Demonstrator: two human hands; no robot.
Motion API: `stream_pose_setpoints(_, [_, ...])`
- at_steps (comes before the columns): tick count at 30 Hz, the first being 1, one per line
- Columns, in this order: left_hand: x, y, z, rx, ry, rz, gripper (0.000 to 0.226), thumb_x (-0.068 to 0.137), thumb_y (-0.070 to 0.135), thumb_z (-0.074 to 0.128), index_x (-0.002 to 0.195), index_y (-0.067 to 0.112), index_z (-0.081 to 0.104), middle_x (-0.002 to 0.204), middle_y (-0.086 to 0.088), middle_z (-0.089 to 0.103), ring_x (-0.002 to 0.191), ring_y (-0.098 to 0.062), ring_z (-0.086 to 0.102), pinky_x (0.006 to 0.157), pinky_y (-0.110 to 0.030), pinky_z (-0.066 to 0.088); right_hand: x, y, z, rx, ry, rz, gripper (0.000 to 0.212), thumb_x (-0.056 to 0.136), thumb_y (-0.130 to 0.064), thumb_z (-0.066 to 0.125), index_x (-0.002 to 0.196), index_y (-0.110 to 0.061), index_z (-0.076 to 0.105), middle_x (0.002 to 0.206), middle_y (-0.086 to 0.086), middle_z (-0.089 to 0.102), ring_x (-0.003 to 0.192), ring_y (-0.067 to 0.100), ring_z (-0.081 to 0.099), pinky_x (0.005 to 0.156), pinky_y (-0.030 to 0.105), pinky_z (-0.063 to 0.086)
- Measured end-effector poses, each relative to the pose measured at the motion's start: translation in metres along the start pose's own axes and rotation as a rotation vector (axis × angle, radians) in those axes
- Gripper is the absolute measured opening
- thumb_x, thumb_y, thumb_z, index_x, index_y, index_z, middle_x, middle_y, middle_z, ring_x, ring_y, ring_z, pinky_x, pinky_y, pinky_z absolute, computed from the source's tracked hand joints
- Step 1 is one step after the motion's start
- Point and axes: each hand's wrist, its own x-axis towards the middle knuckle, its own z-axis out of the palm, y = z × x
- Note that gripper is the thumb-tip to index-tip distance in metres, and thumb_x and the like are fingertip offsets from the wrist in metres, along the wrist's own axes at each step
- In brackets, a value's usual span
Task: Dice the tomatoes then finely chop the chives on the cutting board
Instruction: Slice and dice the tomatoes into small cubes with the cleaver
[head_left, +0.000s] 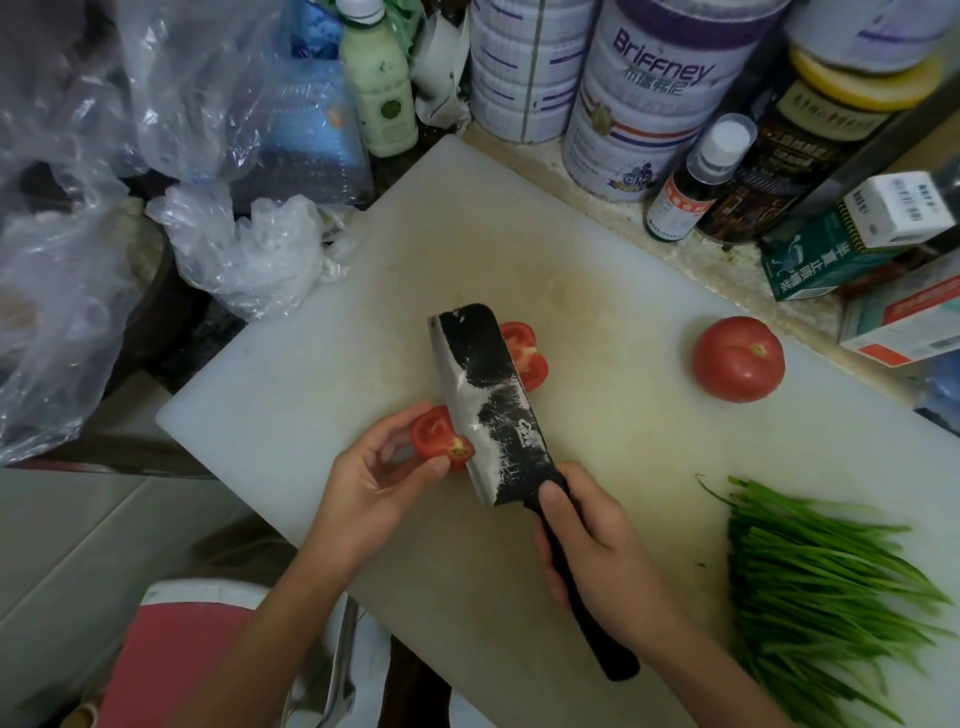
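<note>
On the white cutting board (597, 260) my left hand (374, 483) pinches a cut tomato piece (439, 439), its cut face up. My right hand (587, 535) grips the black handle of a cleaver (485, 395), whose blade rests against the right side of that piece. A second cut tomato piece (527, 353) lies just beyond the blade, partly hidden by it. A whole tomato (737, 358) sits at the board's right. A bunch of green chives (821, 577) lies at the board's near right corner.
Large tins (644, 98), bottles (384, 88) and a dark jar (795, 135) crowd the counter behind the board. Boxes (852, 249) stand at the right edge. Crumpled plastic bags (244, 249) lie to the left. A pink-and-white container (187, 660) sits below the board's near left edge.
</note>
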Motion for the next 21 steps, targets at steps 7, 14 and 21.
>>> stream_pose_setpoints(7, [0.001, 0.003, 0.0, 0.016, -0.011, 0.001, 0.048, 0.079, -0.007, 0.068, 0.117, 0.021, 0.06, 0.106, 0.012, 0.074, 0.105, -0.003, 0.067, 0.086, -0.012, 0.049, -0.001, -0.001, -0.003, 0.011, -0.023, 0.044, 0.019, 0.1, -0.023, 0.04, 0.085, -0.013, 0.048, 0.059, 0.01, 0.047, 0.038, 0.019, 0.039, 0.039, 0.024, 0.033])
stream_pose_setpoints(14, [-0.002, 0.003, 0.002, 0.024, -0.003, 0.041, 0.048, 0.069, 0.013, 0.071, 0.116, 0.019, 0.06, 0.107, 0.012, 0.074, 0.104, -0.006, 0.067, 0.089, -0.015, 0.051, -0.018, -0.006, -0.004, -0.129, 0.005, 0.003, 0.015, 0.098, -0.032, 0.039, 0.091, -0.027, 0.051, 0.056, -0.001, 0.048, 0.043, 0.012, 0.043, 0.042, 0.025, 0.036])
stream_pose_setpoints(21, [-0.006, 0.003, 0.008, 0.023, 0.017, 0.065, 0.05, 0.065, 0.018, 0.074, 0.113, 0.022, 0.06, 0.11, 0.015, 0.071, 0.107, -0.008, 0.067, 0.093, -0.019, 0.051, -0.04, -0.015, -0.004, -0.502, 0.151, -0.178, 0.017, 0.086, -0.051, 0.029, 0.097, -0.045, 0.04, 0.072, -0.008, 0.058, 0.058, 0.011, 0.055, 0.049, 0.02, 0.037])
